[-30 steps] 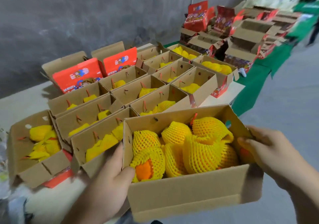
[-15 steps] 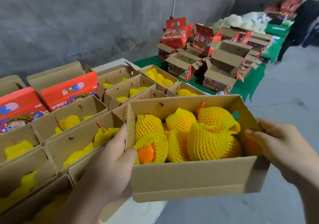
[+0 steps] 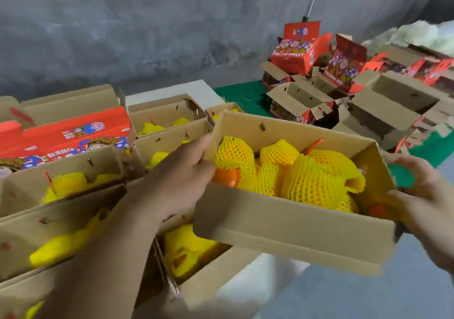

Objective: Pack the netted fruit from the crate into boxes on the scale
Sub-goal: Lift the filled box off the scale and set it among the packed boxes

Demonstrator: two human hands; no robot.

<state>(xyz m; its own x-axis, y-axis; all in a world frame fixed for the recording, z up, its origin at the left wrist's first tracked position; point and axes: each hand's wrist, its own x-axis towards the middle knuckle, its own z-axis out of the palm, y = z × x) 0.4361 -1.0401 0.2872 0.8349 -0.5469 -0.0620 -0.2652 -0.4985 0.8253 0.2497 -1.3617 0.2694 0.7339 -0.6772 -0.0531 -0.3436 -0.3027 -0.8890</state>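
Box (image 3: 290,223) full of netted fruit (image 3: 309,181), likely heavy and its card walls soft, hangs above the desk's packed boxes (image 3: 61,223), left hand (image 3: 179,178) and right hand (image 3: 425,196) each gripping an end wall, best supported underneath.

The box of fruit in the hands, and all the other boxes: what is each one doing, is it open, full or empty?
Held box: open, full, lifted off the table.
Netted fruit: wrapped in yellow foam nets, inside the held box.
Left hand: grips the box's left end.
Right hand: grips the box's right end.
Table boxes: open, holding fruit.
Far boxes: open, look empty.
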